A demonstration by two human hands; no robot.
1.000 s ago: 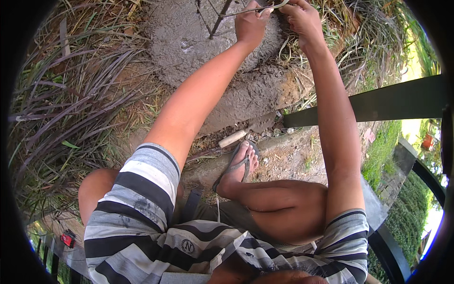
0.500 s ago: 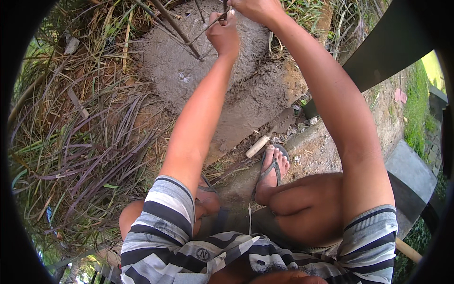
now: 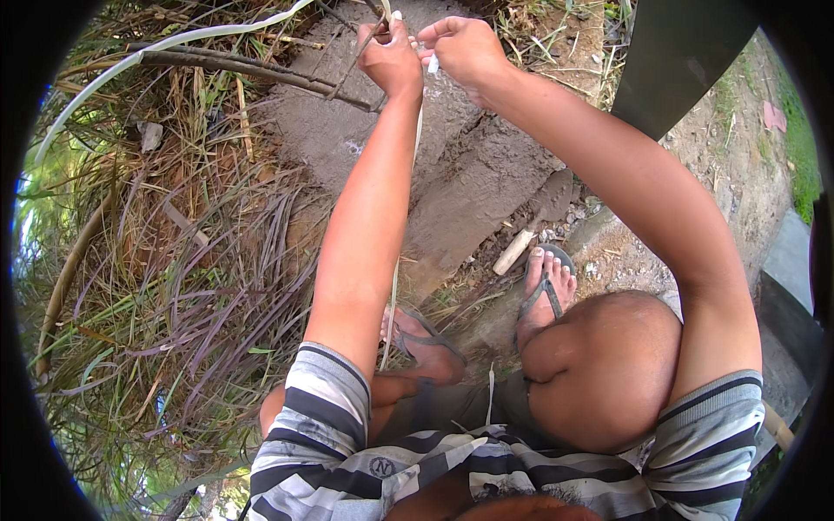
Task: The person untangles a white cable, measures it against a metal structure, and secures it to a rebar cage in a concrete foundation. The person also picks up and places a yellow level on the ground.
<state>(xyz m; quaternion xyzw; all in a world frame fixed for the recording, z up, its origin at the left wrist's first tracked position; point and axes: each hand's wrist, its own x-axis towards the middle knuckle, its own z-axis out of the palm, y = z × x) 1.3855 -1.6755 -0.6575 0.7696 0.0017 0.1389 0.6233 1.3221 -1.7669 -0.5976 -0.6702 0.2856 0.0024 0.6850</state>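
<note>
My left hand (image 3: pixel 389 59) is closed at the top of the view, around a thin bent rod and a long white strap (image 3: pixel 217 30). One length of the strap arcs away to the far left, and another hangs down behind my left forearm. Just to its right, my right hand (image 3: pixel 469 56) has its fingers pinched together, with a short white strap end (image 3: pixel 433 63) showing below them. What lies between the two hands is too small to make out. Dark metal rods (image 3: pixel 261 74) slant out of wet grey concrete (image 3: pixel 321 122) beneath my hands.
A trowel's wooden handle (image 3: pixel 514 252) lies beside my right sandalled foot (image 3: pixel 546 286). Dry grass (image 3: pixel 208 260) covers the ground at left. A dark flat panel (image 3: pixel 678 61) stands at upper right, and a pink scrap (image 3: pixel 773 117) rests on the soil beyond.
The white strap has come into view. My right hand has drawn a little away from the left. The view has shifted, and the rods now appear lying lower toward the left.
</note>
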